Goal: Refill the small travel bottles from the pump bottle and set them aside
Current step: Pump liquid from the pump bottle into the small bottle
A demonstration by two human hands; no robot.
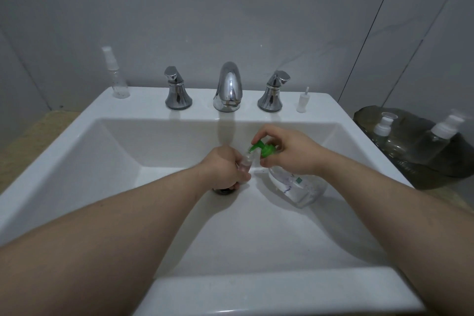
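One small travel bottle [245, 163] is being filled, held mid-basin just above the drain [222, 190]. The left hand [223, 167] wraps its fingers round the bottle's body, with the open mouth tipped up and right.

The pump bottle [295, 183] sits just right of it, leaning, apparently resting on the floor of the sink [77, 161]. The nozzle of its green pump head [264, 149] meets the small bottle's mouth. The right hand [289, 151] grips the pump head, fingers curled over the top and thumb under the collar. The fill level in the small bottle cannot be read; there is a faint pink tint only.

- Far ledge, right of the faucet [228, 87]: a white spray insert [302, 102] stands loose, probably this bottle's top.
- Far-left corner of the ledge: a clear spray bottle [116, 77], top on, looks nearly empty.
- Right of the sink: a dark tray [410, 177] holds two capped bottles [382, 131]. They are likely the finished ones, though I cannot confirm they are filled.

Estimate: mid-task. Left to do: finish pumping, refit the insert, set the bottle aside, then probably fill the far-left bottle.
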